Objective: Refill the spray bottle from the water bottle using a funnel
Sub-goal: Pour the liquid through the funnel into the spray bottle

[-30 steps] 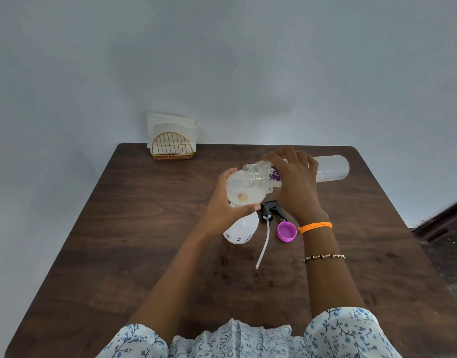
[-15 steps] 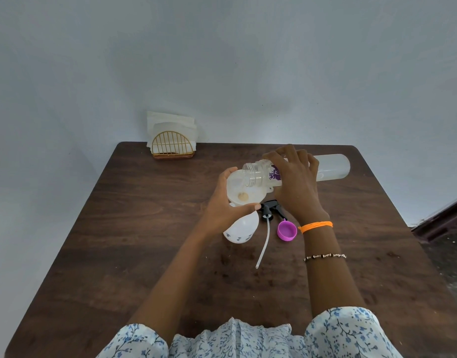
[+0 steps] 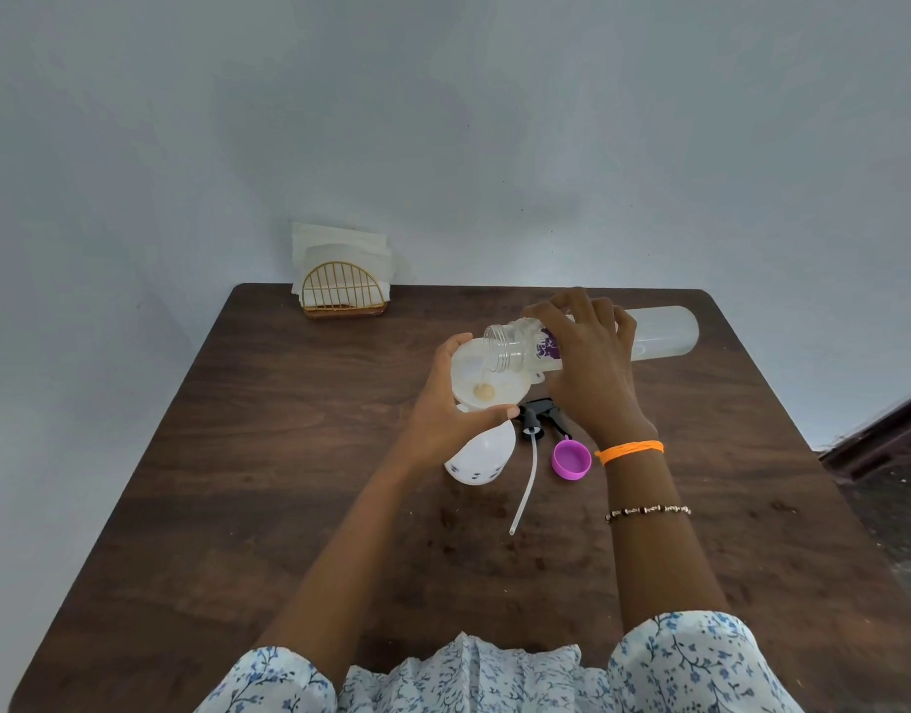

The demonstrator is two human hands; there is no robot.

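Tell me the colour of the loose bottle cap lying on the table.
The bottle cap is bright purple-pink, seen clearly in the head view.

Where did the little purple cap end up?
The purple cap lies open side up on the table, beside the sprayer head, under the right wrist.

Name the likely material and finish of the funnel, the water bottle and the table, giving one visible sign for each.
Funnel: probably plastic, milky and translucent; light glows through its wall.
Water bottle: seemingly plastic, clear at the threaded neck, frosted along the body.
Table: wood or wood-look laminate, dark brown, low sheen; grain streaks show, but the pictures cannot settle which.
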